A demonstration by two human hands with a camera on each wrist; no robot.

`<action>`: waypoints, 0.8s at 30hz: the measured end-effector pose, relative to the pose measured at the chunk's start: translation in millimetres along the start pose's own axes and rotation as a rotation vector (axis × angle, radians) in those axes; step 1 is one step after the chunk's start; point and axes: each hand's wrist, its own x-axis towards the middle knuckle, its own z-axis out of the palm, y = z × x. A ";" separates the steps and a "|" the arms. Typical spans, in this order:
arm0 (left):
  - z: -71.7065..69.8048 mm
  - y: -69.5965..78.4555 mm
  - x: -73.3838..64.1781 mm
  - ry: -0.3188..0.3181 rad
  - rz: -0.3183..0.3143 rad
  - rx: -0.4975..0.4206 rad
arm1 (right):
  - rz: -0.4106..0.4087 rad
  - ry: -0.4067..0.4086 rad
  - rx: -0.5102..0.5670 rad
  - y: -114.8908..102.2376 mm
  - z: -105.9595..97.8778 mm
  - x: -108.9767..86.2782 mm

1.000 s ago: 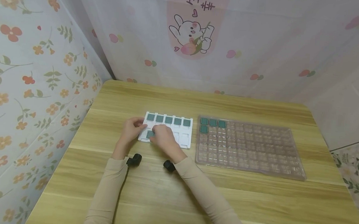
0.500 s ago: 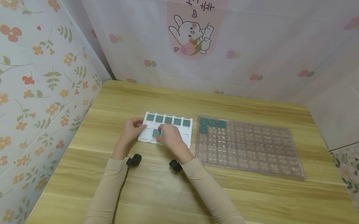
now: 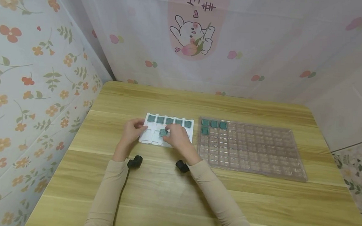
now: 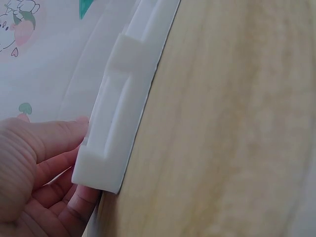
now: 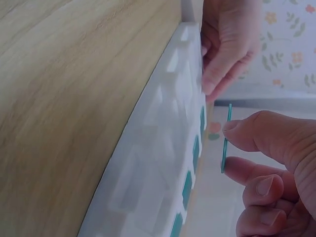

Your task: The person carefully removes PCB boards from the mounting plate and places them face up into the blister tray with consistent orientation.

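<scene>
A white tray (image 3: 149, 136) lies on the table with a row of green square chips (image 3: 160, 120) in its far pockets. At its left end, my left hand (image 3: 131, 133) grips the edge between thumb and fingers, as the left wrist view also shows on the white tray (image 4: 111, 108). My right hand (image 3: 180, 139) pinches a green chip (image 3: 163, 132) by its edges over the near part of the tray. In the right wrist view this thin chip (image 5: 226, 140) stands apart from the tray, between thumb and forefinger.
To the right lies a clear plastic tray (image 3: 251, 148) with many small pockets; several green chips (image 3: 205, 130) sit in its far left corner. A black wrist camera (image 3: 135, 161) is on the left wrist, another (image 3: 182, 166) on the right. Printed curtains stand behind and left.
My right hand has moved rightward over the white tray with the chip, away from the near-left pocket, which now shows no chip. My left hand stays at the tray's left edge.
</scene>
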 end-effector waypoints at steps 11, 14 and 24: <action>0.5 0.9 -0.3 -0.014 -0.008 0.005 | -0.021 0.061 -0.025 14.9 -6.7 -5.7; -0.2 1.5 -0.7 -0.014 -0.006 0.014 | -0.022 0.075 -0.016 19.1 -9.7 -7.7; -0.3 1.9 -1.2 -0.001 0.010 0.023 | 0.006 0.057 0.038 33.7 -20.5 -12.9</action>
